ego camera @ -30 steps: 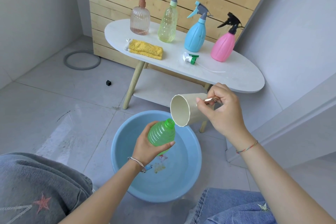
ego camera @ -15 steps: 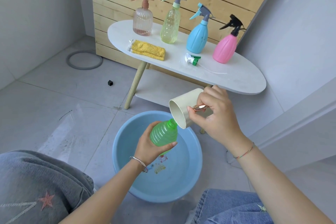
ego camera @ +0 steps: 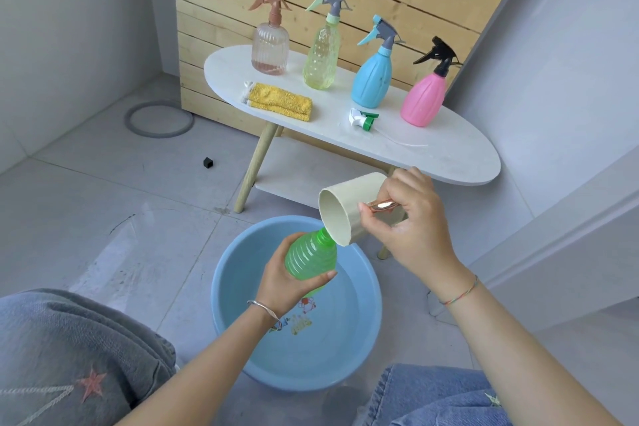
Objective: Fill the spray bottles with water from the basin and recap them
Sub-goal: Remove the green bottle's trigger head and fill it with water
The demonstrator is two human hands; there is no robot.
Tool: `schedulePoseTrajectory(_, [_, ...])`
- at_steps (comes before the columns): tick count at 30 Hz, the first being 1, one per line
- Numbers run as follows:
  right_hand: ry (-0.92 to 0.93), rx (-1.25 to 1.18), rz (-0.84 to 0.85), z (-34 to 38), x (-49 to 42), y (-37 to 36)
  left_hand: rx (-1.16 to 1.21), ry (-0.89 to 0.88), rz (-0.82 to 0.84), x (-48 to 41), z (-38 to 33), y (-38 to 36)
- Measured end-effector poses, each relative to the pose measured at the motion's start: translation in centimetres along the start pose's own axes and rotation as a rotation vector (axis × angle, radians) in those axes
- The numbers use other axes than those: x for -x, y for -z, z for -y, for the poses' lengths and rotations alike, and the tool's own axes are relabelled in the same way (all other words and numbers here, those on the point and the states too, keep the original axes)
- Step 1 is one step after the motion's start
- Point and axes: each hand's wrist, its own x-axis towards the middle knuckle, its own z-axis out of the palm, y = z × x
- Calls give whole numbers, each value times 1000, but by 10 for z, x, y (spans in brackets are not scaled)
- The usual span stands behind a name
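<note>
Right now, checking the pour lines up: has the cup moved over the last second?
Yes: against the basin rim, the cup has shifted slightly left and down, toward the green bottle mouth.

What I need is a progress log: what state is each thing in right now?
Green bottle: uncapped, tilted, gripped by the left hand over the basin.
Cup: tipped at the bottle's mouth, gripped by the right hand.
Spray cap: off, lying on the table.
Peach bottle: capped, upright.
Yellow bottle: capped, upright.
Blue bottle: capped, upright.
Pink bottle: capped, upright.
Cloth: folded.

Tilted cup (ego camera: 349, 214) against green bottle (ego camera: 311, 256) over basin (ego camera: 242, 349)
</note>
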Motion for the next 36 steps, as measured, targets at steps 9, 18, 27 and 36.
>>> schedulePoseTrajectory(9, [-858,-567,-484,-39,-14,34,86,-79,15,-28,-58,1])
schedulePoseTrajectory(18, [-1181,-811,-782,-122,-30,70,65,-167,-12,-105,-144,-20])
schedulePoseTrajectory(27, [-1443,-780,-921,-219,-30,75,91,-239,-9,-175,-180,-74])
schedulePoseTrajectory(36, [-1413,-840,-863,-291,-43,39,100,-203,36,-223,-171,-110])
